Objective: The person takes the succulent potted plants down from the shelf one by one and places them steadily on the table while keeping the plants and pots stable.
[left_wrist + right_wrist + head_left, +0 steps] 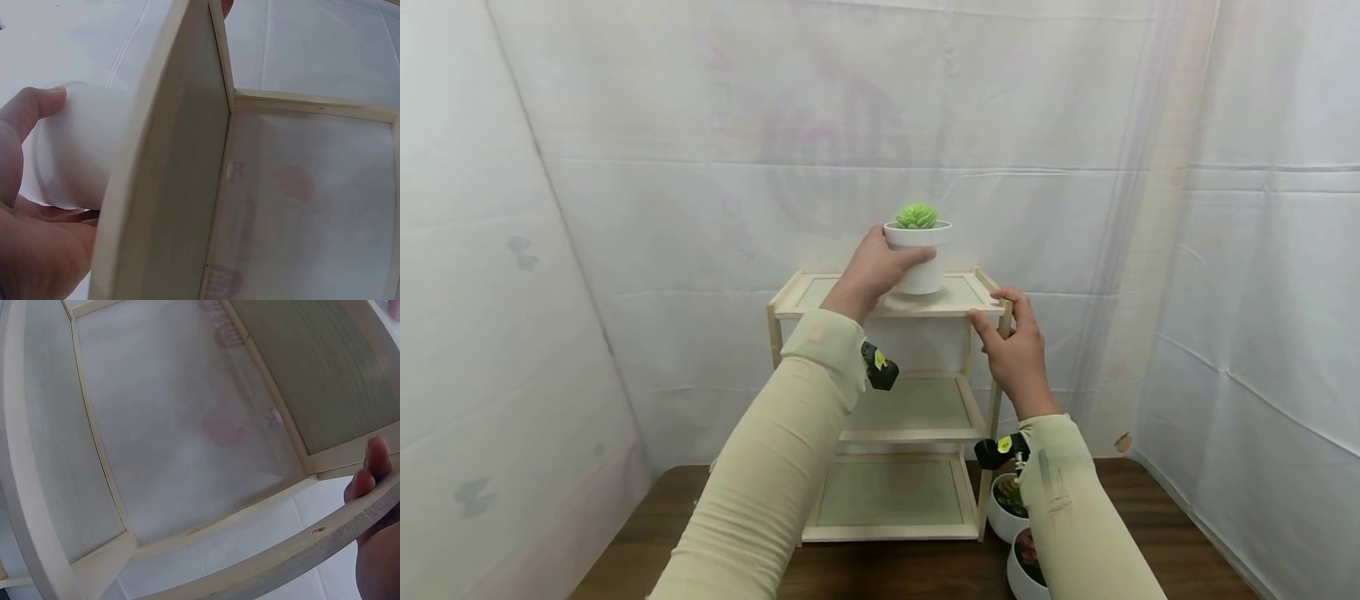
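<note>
My left hand [874,273] grips a white pot [921,275] from its left side, thumb across the front. A bright green succulent [917,216] shows above the pot's rim. The pot's base is at the top board of a three-tier wooden shelf rack [940,313], right of its middle. In the left wrist view, the fingers wrap the pot [81,144] beside the board's edge. At the rack's front right corner, my right hand [1021,354] holds the upright, with fingertips [377,456] curled round the post in the right wrist view.
Pale green panels form the middle tier [917,404] and bottom tier [891,492]. Right of the rack, partly behind the right sleeve, stand two white potted succulents, one greenish [1009,493] and one reddish [1028,552]. Everything stands on a dark wooden table [857,575], with white sheeting [700,208] around it.
</note>
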Motion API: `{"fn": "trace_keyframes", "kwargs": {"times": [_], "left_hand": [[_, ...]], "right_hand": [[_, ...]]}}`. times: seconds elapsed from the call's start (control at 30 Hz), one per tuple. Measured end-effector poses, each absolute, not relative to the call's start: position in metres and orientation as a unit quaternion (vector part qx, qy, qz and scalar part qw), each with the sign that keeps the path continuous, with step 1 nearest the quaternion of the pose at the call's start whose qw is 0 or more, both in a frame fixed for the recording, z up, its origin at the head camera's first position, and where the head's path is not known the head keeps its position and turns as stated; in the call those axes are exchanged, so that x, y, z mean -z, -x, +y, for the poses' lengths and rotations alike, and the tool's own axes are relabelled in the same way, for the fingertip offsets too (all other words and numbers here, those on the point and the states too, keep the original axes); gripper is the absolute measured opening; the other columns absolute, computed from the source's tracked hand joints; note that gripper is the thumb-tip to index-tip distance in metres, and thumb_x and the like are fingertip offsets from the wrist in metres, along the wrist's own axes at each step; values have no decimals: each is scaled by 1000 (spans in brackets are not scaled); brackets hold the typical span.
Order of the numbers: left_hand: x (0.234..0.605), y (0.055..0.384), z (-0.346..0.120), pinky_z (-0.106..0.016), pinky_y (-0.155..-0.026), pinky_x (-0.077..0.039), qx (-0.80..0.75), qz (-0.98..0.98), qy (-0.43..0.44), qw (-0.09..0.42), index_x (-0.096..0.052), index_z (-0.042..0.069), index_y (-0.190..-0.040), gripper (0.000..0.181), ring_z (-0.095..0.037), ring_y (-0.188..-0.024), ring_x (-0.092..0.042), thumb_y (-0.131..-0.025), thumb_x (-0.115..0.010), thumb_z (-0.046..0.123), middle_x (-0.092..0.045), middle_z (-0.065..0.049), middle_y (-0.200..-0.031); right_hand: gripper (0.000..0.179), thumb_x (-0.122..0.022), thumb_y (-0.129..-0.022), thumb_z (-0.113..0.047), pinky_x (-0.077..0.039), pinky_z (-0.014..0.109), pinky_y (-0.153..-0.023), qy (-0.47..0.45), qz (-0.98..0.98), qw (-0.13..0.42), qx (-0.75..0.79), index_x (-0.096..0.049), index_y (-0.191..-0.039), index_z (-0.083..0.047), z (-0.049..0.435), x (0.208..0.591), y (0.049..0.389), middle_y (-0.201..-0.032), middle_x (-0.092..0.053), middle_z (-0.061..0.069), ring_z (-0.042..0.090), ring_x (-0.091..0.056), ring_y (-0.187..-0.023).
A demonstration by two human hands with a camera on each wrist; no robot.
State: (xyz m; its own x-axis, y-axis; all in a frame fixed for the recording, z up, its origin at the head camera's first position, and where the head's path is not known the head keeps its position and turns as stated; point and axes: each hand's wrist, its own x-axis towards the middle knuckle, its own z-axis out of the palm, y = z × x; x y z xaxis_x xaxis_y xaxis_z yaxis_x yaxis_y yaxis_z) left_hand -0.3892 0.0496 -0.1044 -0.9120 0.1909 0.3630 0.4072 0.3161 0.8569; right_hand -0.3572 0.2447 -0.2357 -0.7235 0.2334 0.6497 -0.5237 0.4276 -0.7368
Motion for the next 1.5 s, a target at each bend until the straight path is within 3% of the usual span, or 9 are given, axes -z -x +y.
{"fn": "trace_keyframes", "kwargs": {"times": [0.93,1.5], "left_hand": [[96,379,30,-38,-102,-46,529,-823,183,95,-27,12,-150,89,-20,-124,-50,-83,-74,45,-45,-6,-143],[98,376,9,-36,-96,-49,544,-807,210,88,-39,11,-139,74,-19,-114,-56,-81,-76,39,-53,-3,-131]], "right_hand": [[60,-57,-89,-59,-50,36,-66,-96,-767,358,-525,-41,-137,-26,249,236,365,-147,-43,0,32,-63,-81],[60,-56,-90,-59,-51,36,-69,-94,-768,355,-524,-40,-138,-27,249,240,369,-148,-42,0,28,-62,-83]]}}
